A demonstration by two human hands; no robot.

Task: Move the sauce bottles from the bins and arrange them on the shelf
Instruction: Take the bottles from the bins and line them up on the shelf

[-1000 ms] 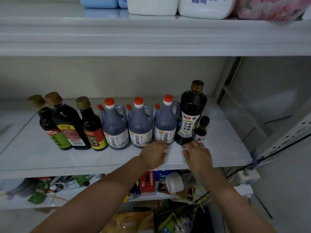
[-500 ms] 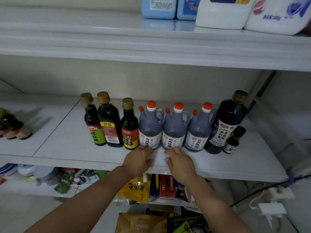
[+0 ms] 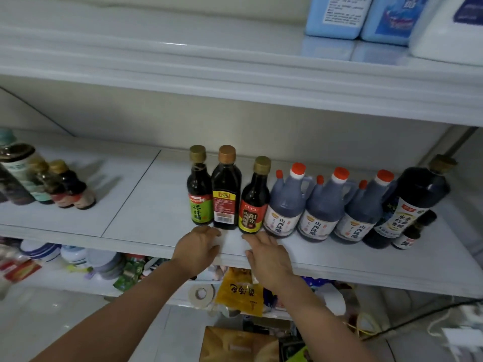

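Just beyond left hand (image 3: 200,246), right hand (image 3: 269,254) fingers: sauce bottles (image 3: 285,205); fingers loosely spread, empty.

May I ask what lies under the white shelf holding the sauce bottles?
A lower white shelf carries stacked bowls, green packets, a tape roll and a yellow packet; anything further back is hidden.
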